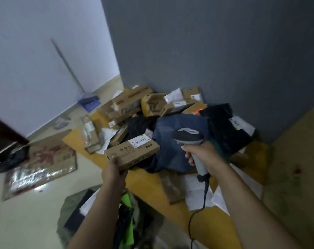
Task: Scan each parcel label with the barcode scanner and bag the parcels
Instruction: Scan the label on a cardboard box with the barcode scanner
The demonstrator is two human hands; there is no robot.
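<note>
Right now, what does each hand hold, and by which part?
The left hand holds a flat cardboard parcel by its near end; the right hand grips the barcode scanner by its handle.

A flattened cardboard sheet [41,166] with red print lies on the pale floor [27,221]. Just beside its left edge sits a black object [10,159], too blurred to name, below a dark brown panel [3,135]. Beyond the sheet, a long-handled broom [66,63] leans on the white wall [35,51] above a blue dustpan [89,103]. Well to the sheet's right rises a grey wall [206,42].
</note>
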